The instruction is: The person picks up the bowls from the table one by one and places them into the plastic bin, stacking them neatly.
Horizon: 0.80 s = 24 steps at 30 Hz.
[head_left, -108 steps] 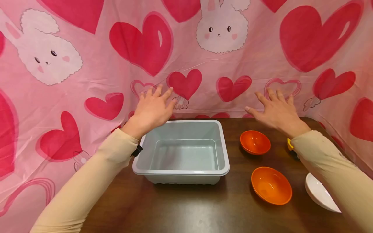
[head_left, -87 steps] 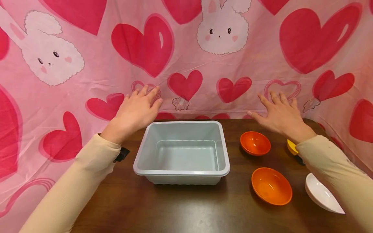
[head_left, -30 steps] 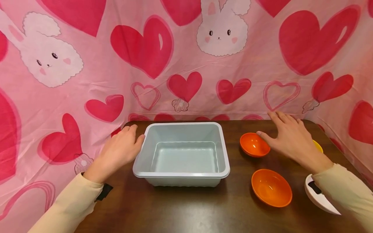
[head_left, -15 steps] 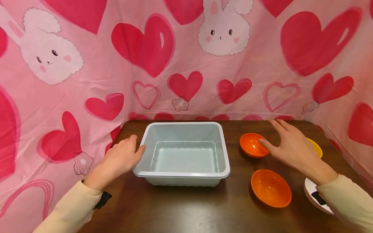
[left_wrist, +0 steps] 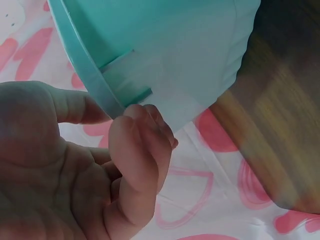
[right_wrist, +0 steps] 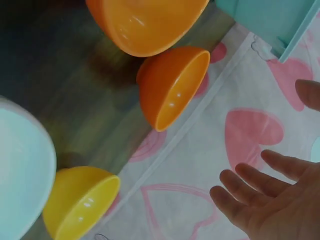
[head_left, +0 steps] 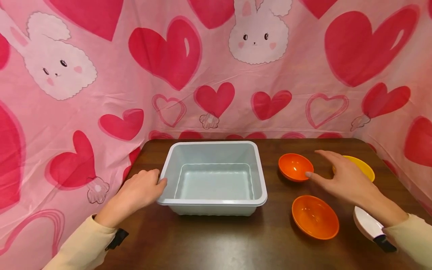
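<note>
At the side rim of the grey plastic basin (head_left: 212,202), my left hand (head_left: 143,189) has its thumb on the rim and its fingers curled beneath it. The left wrist view shows those fingers (left_wrist: 142,160) bent under the basin's lip. My right hand (head_left: 351,183) hovers over the right side, fingers spread, holding nothing. It lies between a small red-orange bowl (head_left: 294,168) and a yellow bowl (head_left: 362,168), partly covering the yellow one. A larger orange bowl (head_left: 315,217) stands nearer. Beside it a white bowl (head_left: 366,221) is partly hidden by my right wrist.
The dark wooden table (head_left: 222,240) has a pink curtain (head_left: 216,67) with hearts and rabbits behind it and along its sides. Inside the basin nothing is seen. Black straps (head_left: 117,240) sit on the wrists.
Both raised hands have come down and apart. The left has moved to the basin's left rim and curled its fingers under it. The right has lowered toward the bowls, uncovering more of the yellow one.
</note>
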Each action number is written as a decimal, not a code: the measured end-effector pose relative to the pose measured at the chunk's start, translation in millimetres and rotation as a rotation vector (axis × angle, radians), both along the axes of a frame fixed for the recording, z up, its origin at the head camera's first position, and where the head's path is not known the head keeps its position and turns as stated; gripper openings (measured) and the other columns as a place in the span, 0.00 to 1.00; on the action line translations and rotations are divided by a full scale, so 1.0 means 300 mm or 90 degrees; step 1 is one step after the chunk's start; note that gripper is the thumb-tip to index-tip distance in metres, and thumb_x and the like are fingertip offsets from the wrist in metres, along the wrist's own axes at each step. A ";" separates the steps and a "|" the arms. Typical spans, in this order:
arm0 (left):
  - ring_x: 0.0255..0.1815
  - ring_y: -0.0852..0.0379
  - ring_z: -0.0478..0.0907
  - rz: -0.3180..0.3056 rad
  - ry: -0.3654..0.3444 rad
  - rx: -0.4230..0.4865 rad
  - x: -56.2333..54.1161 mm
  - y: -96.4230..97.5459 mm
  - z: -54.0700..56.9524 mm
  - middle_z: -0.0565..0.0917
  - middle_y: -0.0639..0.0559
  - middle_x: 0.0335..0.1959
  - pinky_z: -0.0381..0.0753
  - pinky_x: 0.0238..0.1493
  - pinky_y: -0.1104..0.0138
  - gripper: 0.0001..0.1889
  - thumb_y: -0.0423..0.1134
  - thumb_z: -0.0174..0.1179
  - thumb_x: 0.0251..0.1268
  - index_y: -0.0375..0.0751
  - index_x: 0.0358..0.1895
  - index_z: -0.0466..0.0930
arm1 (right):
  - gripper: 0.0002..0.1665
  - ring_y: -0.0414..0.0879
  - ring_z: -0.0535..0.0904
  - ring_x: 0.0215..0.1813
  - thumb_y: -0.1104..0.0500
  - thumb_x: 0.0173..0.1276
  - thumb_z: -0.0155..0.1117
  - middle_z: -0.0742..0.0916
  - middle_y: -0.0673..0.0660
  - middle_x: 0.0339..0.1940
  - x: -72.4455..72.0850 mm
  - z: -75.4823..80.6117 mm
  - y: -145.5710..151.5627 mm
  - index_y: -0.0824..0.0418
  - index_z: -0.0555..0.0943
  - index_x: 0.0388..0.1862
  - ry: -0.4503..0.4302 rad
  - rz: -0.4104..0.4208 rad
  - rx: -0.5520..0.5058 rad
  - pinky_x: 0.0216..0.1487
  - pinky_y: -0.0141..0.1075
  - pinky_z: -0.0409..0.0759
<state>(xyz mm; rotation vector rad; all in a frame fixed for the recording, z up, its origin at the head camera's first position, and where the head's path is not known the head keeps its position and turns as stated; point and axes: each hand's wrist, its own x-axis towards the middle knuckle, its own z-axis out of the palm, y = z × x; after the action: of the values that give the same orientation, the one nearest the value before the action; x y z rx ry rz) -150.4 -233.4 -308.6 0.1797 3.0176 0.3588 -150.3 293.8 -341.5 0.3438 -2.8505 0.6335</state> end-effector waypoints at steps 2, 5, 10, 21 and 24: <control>0.29 0.48 0.77 -0.001 -0.004 0.002 0.001 0.001 -0.002 0.81 0.45 0.31 0.78 0.31 0.51 0.16 0.46 0.58 0.73 0.33 0.46 0.81 | 0.50 0.75 0.71 0.68 0.41 0.65 0.77 0.77 0.75 0.69 0.008 -0.005 0.011 0.69 0.71 0.75 -0.015 0.008 -0.019 0.62 0.75 0.67; 0.29 0.48 0.77 -0.003 -0.005 0.011 0.002 0.001 -0.008 0.81 0.46 0.32 0.79 0.31 0.51 0.16 0.45 0.60 0.72 0.33 0.49 0.81 | 0.51 0.75 0.71 0.67 0.40 0.64 0.78 0.77 0.75 0.69 0.023 -0.015 0.024 0.68 0.71 0.75 -0.038 0.009 -0.029 0.62 0.75 0.67; 0.29 0.49 0.77 -0.009 0.009 0.020 -0.002 -0.001 -0.015 0.81 0.46 0.31 0.79 0.30 0.52 0.15 0.42 0.60 0.70 0.33 0.49 0.81 | 0.52 0.77 0.73 0.65 0.41 0.62 0.80 0.77 0.77 0.68 0.045 -0.038 0.040 0.68 0.71 0.75 -0.077 0.022 -0.038 0.60 0.75 0.69; 0.29 0.50 0.77 -0.021 0.003 0.039 -0.012 -0.014 -0.021 0.81 0.47 0.31 0.80 0.31 0.53 0.15 0.41 0.60 0.70 0.31 0.50 0.81 | 0.51 0.73 0.70 0.69 0.49 0.59 0.84 0.77 0.72 0.71 0.107 -0.115 0.087 0.62 0.70 0.76 -0.143 0.102 -0.099 0.72 0.60 0.68; 0.28 0.50 0.77 -0.028 0.006 0.040 -0.016 -0.015 -0.021 0.81 0.48 0.29 0.79 0.30 0.54 0.13 0.40 0.59 0.70 0.32 0.48 0.81 | 0.54 0.71 0.71 0.68 0.50 0.57 0.85 0.77 0.69 0.72 0.127 -0.134 0.099 0.60 0.68 0.79 -0.149 0.117 -0.109 0.68 0.29 0.67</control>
<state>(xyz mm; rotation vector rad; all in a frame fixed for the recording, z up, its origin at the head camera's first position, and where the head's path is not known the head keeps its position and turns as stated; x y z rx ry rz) -155.2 -237.8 -314.8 0.2520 3.0074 0.4513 -112.2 323.5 -381.9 0.5389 -2.9758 1.0083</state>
